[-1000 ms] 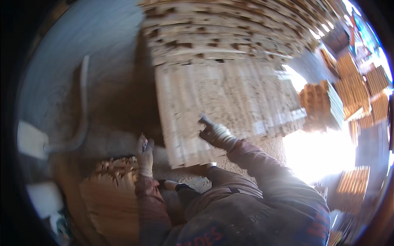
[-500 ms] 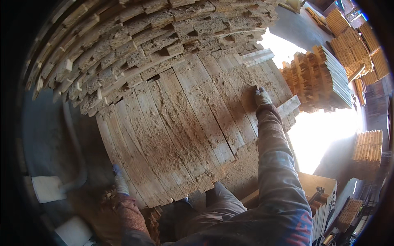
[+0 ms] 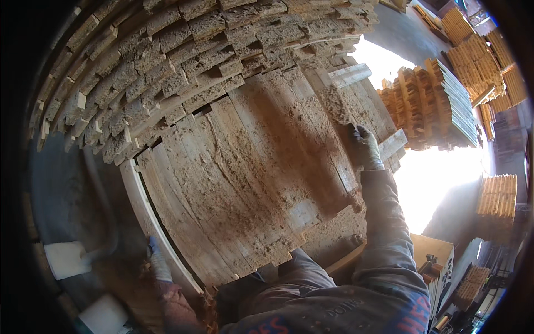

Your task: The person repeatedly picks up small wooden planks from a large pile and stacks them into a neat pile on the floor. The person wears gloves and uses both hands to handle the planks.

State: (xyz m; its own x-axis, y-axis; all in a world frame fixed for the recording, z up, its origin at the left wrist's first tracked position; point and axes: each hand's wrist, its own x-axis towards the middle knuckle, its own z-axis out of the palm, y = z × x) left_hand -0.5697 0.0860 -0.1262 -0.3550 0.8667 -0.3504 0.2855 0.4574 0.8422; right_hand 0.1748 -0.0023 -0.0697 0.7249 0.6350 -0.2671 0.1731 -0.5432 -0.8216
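One edge board [image 3: 143, 210] beside the left hand [image 3: 159, 264] is already lying apart, other boards [image 3: 245, 178] still adjoining beneath the right hand [image 3: 365, 147] (grips unclear).

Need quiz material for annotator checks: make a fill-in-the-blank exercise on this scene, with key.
1. The left hand and right hand both wear ____.
2. A narrow, dark ____ separates the leftmost board from the rest of the flat layer.
3. Top or bottom: the large board stack lies toward the picture's ____.

Missing words: gloves; gap; top.
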